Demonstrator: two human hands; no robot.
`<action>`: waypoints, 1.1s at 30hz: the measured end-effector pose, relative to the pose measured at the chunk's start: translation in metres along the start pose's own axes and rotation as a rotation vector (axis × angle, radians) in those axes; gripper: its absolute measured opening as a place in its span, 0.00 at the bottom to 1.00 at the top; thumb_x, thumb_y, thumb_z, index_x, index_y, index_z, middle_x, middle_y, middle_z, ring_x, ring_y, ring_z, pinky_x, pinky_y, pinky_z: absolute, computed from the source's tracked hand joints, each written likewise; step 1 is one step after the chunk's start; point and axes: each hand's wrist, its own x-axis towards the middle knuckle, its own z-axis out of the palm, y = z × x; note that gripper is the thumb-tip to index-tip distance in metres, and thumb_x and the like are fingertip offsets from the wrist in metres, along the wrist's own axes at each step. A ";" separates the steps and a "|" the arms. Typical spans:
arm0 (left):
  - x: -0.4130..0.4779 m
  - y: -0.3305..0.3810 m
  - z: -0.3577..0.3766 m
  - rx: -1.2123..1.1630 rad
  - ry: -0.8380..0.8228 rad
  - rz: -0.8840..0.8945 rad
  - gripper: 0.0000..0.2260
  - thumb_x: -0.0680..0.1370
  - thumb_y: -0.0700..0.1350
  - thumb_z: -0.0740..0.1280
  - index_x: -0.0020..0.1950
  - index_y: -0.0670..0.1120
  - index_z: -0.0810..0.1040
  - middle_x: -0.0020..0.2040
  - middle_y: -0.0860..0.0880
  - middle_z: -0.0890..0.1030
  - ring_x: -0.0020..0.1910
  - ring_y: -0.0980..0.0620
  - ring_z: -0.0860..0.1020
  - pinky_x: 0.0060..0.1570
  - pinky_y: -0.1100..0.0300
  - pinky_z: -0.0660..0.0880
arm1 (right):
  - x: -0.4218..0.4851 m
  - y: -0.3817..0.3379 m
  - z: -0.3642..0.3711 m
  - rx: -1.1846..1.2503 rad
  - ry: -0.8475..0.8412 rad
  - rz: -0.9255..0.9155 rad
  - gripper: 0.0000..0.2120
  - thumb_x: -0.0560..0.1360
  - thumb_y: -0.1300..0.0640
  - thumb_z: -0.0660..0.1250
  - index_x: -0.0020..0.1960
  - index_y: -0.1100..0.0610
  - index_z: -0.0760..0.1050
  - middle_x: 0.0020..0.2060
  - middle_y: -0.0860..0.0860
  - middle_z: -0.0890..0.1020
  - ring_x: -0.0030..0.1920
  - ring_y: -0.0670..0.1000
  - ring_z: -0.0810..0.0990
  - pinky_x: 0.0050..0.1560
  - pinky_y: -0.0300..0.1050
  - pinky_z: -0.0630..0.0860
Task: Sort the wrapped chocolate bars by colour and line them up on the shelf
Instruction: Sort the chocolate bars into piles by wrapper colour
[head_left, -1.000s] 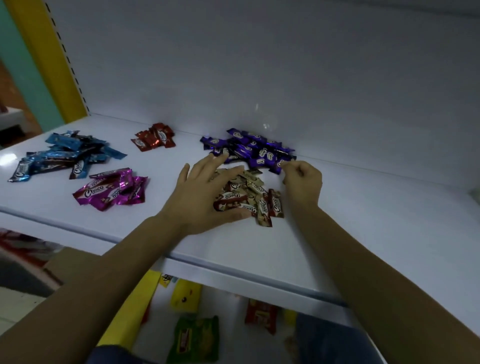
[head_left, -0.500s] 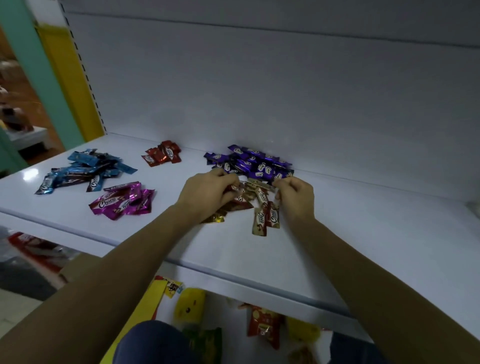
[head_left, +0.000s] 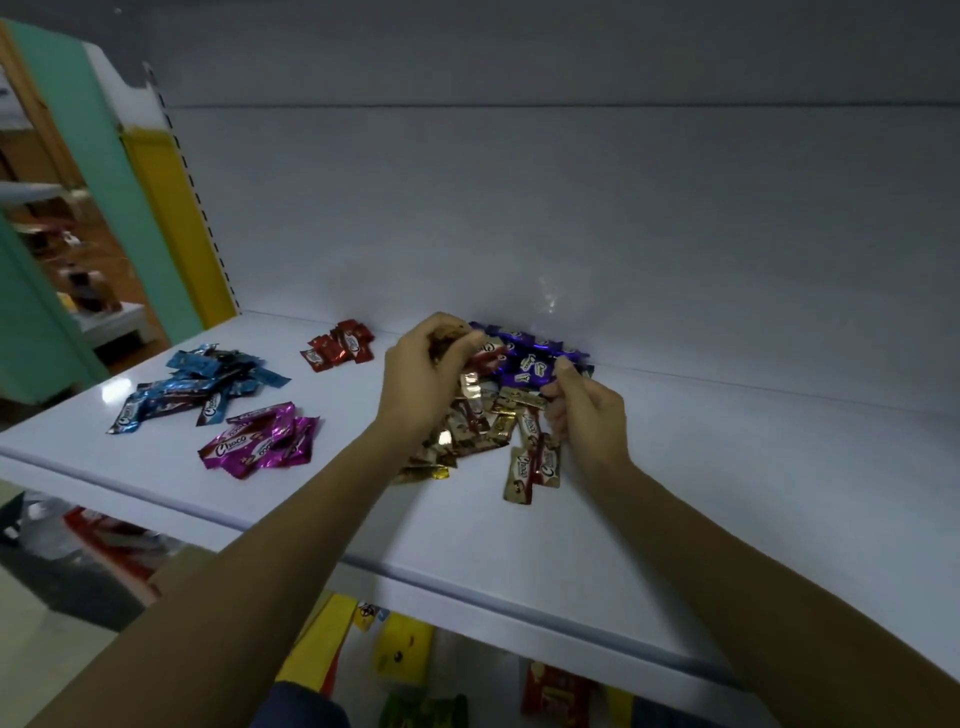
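Gold bars (head_left: 519, 467) lie just at 6 o'clock of the left hand (head_left: 421, 379), which clutches a bunch; the right hand (head_left: 592, 421) curls its fingers (head_left: 563, 371), hold unclear.

Blue bars (head_left: 197, 387), magenta bars (head_left: 260, 447), red bars (head_left: 340, 345), purple bars (head_left: 524, 358), gold bars (head_left: 519, 467), white shelf (head_left: 701, 493)

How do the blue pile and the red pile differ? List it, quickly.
The blue pile holds many bars; the red pile holds only a few. Blue sprawls near the shelf's left end, towards the front; red sits close to the back wall. Blue's bars look longer than red's. Both are loose heaps on the shelf, not yet lined up.
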 end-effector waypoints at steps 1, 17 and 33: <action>-0.004 0.008 0.010 -0.080 0.007 -0.023 0.03 0.78 0.45 0.68 0.47 0.47 0.79 0.42 0.54 0.82 0.41 0.62 0.79 0.44 0.70 0.75 | -0.002 -0.008 -0.003 0.032 -0.031 0.010 0.20 0.73 0.39 0.65 0.38 0.55 0.80 0.28 0.50 0.77 0.29 0.47 0.73 0.34 0.43 0.69; -0.046 0.074 0.253 -0.398 -0.248 -0.181 0.03 0.77 0.48 0.68 0.44 0.53 0.78 0.38 0.57 0.82 0.37 0.58 0.80 0.38 0.64 0.75 | 0.016 -0.068 -0.211 -0.335 0.090 -0.127 0.06 0.80 0.57 0.60 0.53 0.60 0.70 0.35 0.56 0.82 0.27 0.48 0.80 0.28 0.39 0.76; -0.045 0.052 0.269 -0.426 -0.309 -0.283 0.02 0.75 0.40 0.72 0.43 0.46 0.81 0.38 0.52 0.83 0.34 0.58 0.78 0.29 0.65 0.71 | 0.044 -0.054 -0.276 -1.255 0.389 -0.038 0.17 0.75 0.49 0.63 0.63 0.51 0.69 0.49 0.50 0.79 0.49 0.53 0.79 0.45 0.45 0.72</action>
